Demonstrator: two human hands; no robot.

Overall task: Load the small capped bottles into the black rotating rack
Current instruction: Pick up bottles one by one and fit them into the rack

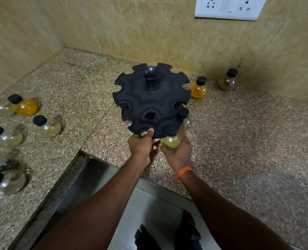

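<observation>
The black rotating rack [149,98], with two notched tiers and a central knob, stands on the granite counter. My left hand [143,147] grips the near edge of its lower tier, thumb on top. My right hand [176,154] is wrapped around a small round bottle of pale yellow liquid [170,140] whose black cap sits in a lower-tier notch. Another capped bottle [185,120] hangs in a notch on the rack's right side. Several loose capped bottles lie at the left, including an orange one [26,106] and a pale one [48,126].
Two more bottles stand behind the rack by the wall: an orange bottle [198,88] and a nearly clear bottle [227,81]. The counter [239,134] forms an L with an inner edge near my forearms. A wall socket plate [227,8] sits at the upper right.
</observation>
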